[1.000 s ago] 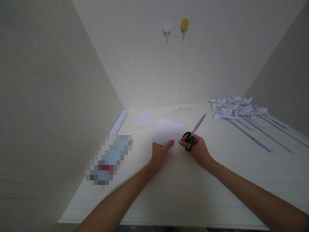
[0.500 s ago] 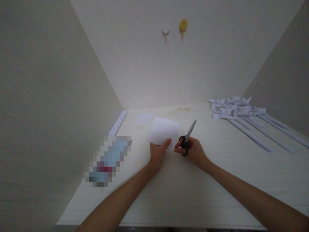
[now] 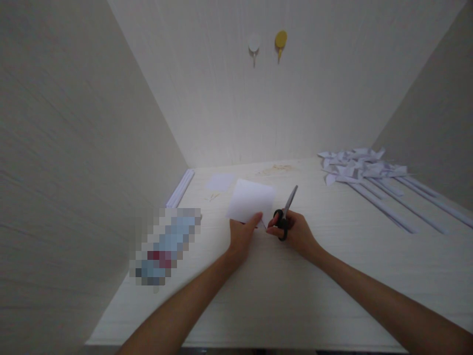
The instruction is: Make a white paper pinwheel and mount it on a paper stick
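I noted left hand (image 3: 241, 237) pinching paper sheet (image 3: 251, 199), right hand (image 3: 301, 234) gripping scissors (image 3: 284, 223); paper pinwheels (image 3: 369, 168), far right, looked done, sheet unfinished.

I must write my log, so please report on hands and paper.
Left hand holding white sheet. Right hand holding scissors beside it. Paper-topped sticks lie apart, farther right.

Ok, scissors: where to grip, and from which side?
Probably best by the black handles, from the near right, where the right hand holds them: they form the near end, while the blades point away from the person.
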Demonstrator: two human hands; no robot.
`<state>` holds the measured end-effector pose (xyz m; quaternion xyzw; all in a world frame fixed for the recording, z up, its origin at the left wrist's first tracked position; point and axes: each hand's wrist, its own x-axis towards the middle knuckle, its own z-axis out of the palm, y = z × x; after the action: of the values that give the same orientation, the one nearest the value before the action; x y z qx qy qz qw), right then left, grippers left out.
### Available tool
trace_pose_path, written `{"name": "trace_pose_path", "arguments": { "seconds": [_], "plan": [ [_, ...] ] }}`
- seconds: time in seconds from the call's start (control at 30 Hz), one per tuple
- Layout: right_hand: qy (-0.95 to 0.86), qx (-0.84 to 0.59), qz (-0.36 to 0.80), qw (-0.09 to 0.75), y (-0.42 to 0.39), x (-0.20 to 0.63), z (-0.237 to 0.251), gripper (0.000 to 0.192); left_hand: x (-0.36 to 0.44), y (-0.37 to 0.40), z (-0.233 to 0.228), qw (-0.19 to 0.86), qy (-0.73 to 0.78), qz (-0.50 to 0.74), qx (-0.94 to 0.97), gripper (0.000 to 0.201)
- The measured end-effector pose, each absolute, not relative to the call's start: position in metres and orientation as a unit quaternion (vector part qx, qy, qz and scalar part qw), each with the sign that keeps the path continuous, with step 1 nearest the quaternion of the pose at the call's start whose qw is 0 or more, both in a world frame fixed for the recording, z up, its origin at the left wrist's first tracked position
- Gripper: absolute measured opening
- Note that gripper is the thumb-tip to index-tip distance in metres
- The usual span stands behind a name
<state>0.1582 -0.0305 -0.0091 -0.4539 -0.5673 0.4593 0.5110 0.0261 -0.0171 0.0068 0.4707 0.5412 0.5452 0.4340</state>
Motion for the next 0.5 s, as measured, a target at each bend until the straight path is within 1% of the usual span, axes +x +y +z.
{"name": "trace_pose_path", "arguments": {
  "seconds": [0.23,0.5],
  "plan": [
    [-0.567,-0.463,0.444,0.517,-0.0296,0.1589,-0.0111,0.025,0.0276,-0.0181,0.0105,0.444,0.522,0.552,0.475,0.020],
    [-0.550,-0.463,0.457,0.524,-0.0297,0.1577,-0.0118,0.025,0.0280,-0.0191,0.0096,0.448,0.519,0.546,0.480,0.024]
  ]
}}
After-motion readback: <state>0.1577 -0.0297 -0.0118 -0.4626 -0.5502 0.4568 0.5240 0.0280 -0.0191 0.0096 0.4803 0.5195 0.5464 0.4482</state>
